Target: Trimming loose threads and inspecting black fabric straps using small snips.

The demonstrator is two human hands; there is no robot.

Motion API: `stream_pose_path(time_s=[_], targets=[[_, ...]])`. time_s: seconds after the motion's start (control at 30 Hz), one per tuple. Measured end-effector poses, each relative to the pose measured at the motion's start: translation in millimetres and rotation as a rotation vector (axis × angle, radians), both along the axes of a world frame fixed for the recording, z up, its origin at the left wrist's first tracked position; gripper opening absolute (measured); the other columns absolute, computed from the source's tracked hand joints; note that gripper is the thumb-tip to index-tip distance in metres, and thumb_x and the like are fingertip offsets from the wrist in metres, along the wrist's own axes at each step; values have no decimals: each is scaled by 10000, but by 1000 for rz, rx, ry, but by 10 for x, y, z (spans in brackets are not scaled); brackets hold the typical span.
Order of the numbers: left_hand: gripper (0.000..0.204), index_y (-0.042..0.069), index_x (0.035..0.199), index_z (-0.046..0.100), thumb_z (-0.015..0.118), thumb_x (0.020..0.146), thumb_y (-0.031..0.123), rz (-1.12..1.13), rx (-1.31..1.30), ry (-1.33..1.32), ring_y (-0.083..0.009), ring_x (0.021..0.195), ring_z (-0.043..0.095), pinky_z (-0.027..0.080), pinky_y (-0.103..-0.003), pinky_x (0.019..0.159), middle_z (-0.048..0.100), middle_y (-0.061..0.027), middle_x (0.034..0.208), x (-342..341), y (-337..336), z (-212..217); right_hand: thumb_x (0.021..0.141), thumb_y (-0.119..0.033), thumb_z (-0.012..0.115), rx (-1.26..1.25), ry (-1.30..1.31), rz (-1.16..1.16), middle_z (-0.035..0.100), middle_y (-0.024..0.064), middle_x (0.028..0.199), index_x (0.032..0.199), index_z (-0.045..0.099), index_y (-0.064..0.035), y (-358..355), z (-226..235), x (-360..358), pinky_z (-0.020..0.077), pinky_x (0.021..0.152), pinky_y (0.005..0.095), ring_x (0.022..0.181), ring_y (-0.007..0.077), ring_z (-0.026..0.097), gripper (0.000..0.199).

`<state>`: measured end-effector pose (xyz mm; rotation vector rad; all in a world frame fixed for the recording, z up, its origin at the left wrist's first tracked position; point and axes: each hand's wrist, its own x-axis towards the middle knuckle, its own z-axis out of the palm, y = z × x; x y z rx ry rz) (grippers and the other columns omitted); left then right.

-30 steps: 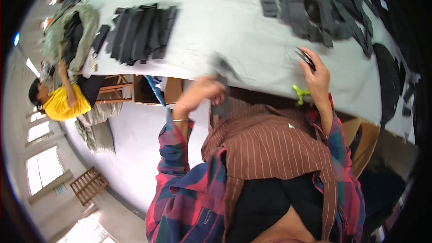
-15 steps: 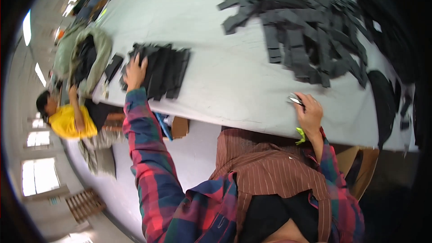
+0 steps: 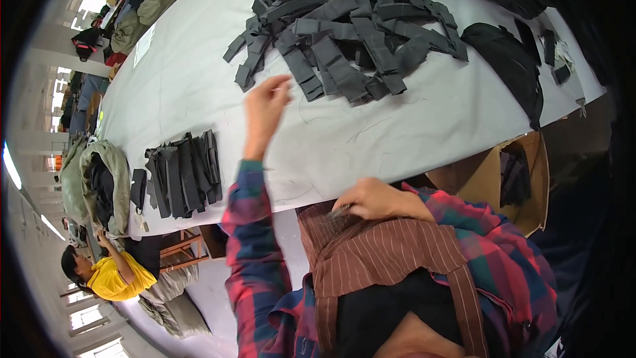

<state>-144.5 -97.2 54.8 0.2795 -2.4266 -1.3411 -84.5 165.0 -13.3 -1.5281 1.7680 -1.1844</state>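
Observation:
My left hand (image 3: 267, 109) hovers at the near left edge of a big loose pile of dark grey fabric strips (image 3: 339, 59). Its fingers are loosely bent and slightly apart, with nothing visible between them. Close to my brown striped apron (image 3: 391, 252), at the table's near edge, my right hand (image 3: 377, 199) is closed around small metal thread snips (image 3: 341, 211), blurred by motion. To the left, a neat row of dark strips (image 3: 182, 176) lies side by side on the white tabletop (image 3: 265, 182), away from both hands.
Black fabric pieces (image 3: 507, 66) lie along the table's right side. An open cardboard box (image 3: 493, 179) stands below the right edge. At the left, a person in a yellow top (image 3: 122, 277) sits beside an olive sack (image 3: 106, 185) with dark cloth inside.
My left hand has left the row of strips and moved right to the loose pile. My right hand has drawn back toward my apron with the snips. The view has shifted right.

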Motion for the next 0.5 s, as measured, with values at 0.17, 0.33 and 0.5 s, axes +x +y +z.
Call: stream_pose_path(time_s=[0.17,0.33,0.5], targets=[[703,-54,1294,440,727,768,314,366,-459,158,-302,868,605,491,-371,769,589,-196,934,-709,892,-726,859,-150,622,32,-203,-244,663,105,848,933,665,-56,254,285,-351,464,679,353,753,271,622,127],[808,-97,1325,357,755,726,270,405,-148,-64,-258,840,603,482,-353,763,581,-154,870,-762,688,-874,908,-137,583,1,-147,-345,646,99,795,936,655,-26,525,366,-405,447,616,291,685,198,593,135],[739,-132,1341,319,713,785,152,-5,848,-106,-54,764,518,416,-186,669,521,11,825,-401,639,-448,911,-165,593,33,-317,-539,657,153,837,971,652,-20,673,456,-564,484,681,286,737,225,640,168]])
